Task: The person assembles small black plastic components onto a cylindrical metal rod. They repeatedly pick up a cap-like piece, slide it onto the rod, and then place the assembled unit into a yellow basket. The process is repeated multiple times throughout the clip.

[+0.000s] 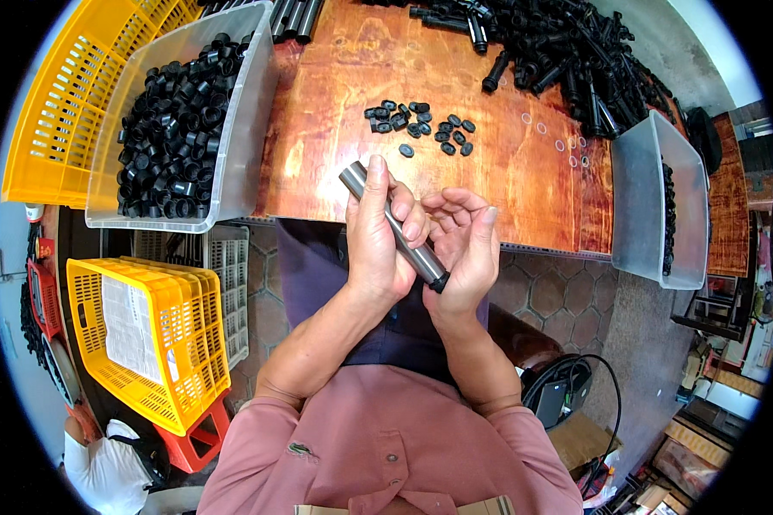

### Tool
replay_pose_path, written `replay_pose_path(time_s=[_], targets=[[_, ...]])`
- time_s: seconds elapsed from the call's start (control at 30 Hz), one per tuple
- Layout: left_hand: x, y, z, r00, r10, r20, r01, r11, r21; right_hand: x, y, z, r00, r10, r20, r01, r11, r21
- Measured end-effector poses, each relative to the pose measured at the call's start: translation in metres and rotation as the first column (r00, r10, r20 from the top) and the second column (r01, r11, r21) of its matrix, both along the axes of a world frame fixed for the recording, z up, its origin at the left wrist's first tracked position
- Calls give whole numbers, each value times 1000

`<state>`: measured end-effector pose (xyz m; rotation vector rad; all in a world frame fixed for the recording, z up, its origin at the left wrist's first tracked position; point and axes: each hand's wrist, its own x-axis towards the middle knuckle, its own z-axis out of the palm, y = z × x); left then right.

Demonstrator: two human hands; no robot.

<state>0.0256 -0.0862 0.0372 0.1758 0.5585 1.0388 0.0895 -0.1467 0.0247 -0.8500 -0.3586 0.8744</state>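
My left hand (376, 236) is wrapped round a grey metal tube (417, 255), its thumb lying along the upper part. The tube slants from the upper left down to the right, in front of the table edge. On its lower end sits a black end piece (440, 282), which meets the heel of my right hand (466, 249). That hand is cupped, with its fingers loosely bent and apart. Beyond both hands, several small black oval pieces (406, 150) lie scattered on the wooden table (318, 129).
At the left stands a clear bin (242, 146) of black caps, beside a yellow crate (47, 163). Black tubular parts (567, 51) are heaped at the far right, near clear rings (560, 145). Another clear bin (644, 197) stands right. Yellow crates (189, 343) are stacked lower left.
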Motion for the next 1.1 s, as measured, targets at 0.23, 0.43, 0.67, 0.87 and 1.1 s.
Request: replay_pose_path(time_s=[0.23,0.43,0.67,0.87,1.1], targets=[[-1,0,-3,997,-1,-76,1,1000,3,-5,-2,-7,983,-38,180,49,997,-56],[-5,4,-8,989,-15,-145,9,999,-44,-9,0,-13,943,-39,330,51,998,-27],[-17,11,-12,991,18,136,-6,996,-88,8,-9,-10,878,28,477,36,992,-124],[-23,20,4,982,110,155,-109,994,-14,4,-50,-6,838,88,538,6,985,-171],[-24,15,15,970,17,243,-25,999,31,0,-43,6,574,-22,819,118,991,-56]])
